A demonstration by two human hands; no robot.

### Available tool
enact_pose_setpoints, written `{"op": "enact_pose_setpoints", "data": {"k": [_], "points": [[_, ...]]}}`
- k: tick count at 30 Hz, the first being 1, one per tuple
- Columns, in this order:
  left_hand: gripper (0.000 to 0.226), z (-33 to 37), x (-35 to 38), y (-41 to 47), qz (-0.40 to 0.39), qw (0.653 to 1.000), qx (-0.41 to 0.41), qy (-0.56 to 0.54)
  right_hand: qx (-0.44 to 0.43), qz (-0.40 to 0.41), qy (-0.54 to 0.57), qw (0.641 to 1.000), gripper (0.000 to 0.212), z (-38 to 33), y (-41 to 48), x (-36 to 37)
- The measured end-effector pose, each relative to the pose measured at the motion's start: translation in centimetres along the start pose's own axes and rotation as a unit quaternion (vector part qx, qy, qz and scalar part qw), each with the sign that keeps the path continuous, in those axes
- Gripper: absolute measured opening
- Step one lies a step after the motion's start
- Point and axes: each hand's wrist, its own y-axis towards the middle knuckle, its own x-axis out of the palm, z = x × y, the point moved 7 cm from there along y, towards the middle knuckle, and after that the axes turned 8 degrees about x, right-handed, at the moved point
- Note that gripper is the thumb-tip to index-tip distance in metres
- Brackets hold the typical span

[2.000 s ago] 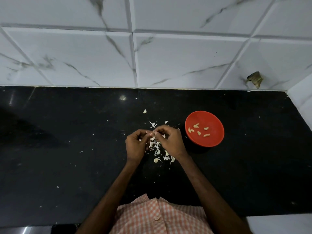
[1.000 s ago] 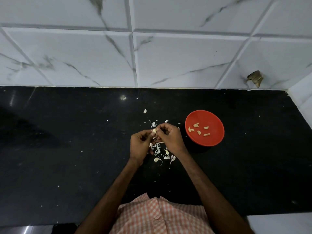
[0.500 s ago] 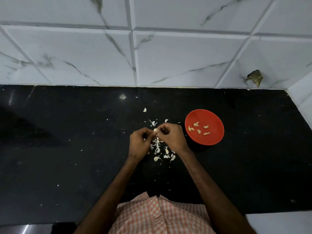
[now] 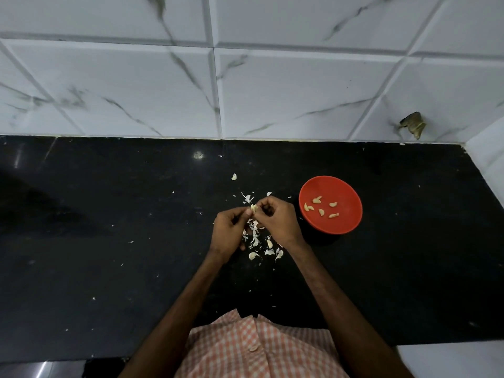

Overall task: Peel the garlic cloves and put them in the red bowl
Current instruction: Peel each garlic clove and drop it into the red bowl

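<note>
Black countertop (image 4: 109, 241) carries loose skins (image 4: 255, 241) nearest the person, shed beneath the working hands. Above them, left hand (image 4: 229, 233) and right hand (image 4: 278, 222) pinch one garlic clove (image 4: 253, 208) between fingertips, seemingly part-peeled. Just beside them, within easy reach, the red bowl (image 4: 343, 222) holds five peeled cloves (image 4: 321, 212).

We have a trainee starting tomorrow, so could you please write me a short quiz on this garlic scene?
1. How many cloves lie in the bowl?
2. True or false: the bowl stands on the person's left.
3. What pinches the clove being peeled? A) one hand B) both hands C) neither

Key: 1) five. 2) False, it stands on the right. 3) B: left hand and right hand.
</note>
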Motion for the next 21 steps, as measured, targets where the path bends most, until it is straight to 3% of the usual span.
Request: {"op": "enact_pose_setpoints", "data": {"k": [9,13,17,21], "points": [[0.017,0.41,-0.12,-0.13,0.051,0.995,-0.01,-0.081,-0.004,-0.004,-0.009,1.0,0.012,-0.57,-0.19,0.0],[0.017,0.71,-0.06,-0.14,0.071,0.987,-0.023,-0.141,0.008,0.0,0.014,1.0,0.023,-0.51,-0.16,-0.09],[0.019,0.37,-0.19,-0.14,0.075,0.983,-0.033,-0.166,0.02,0.002,0.025,0.999,0.002,-0.13,0.04,-0.13],[0.021,0.23,-0.38,-0.16,0.076,0.98,-0.04,-0.18,0.016,0.008,0.031,0.999,0.004,-0.51,-0.17,-0.48]]}}
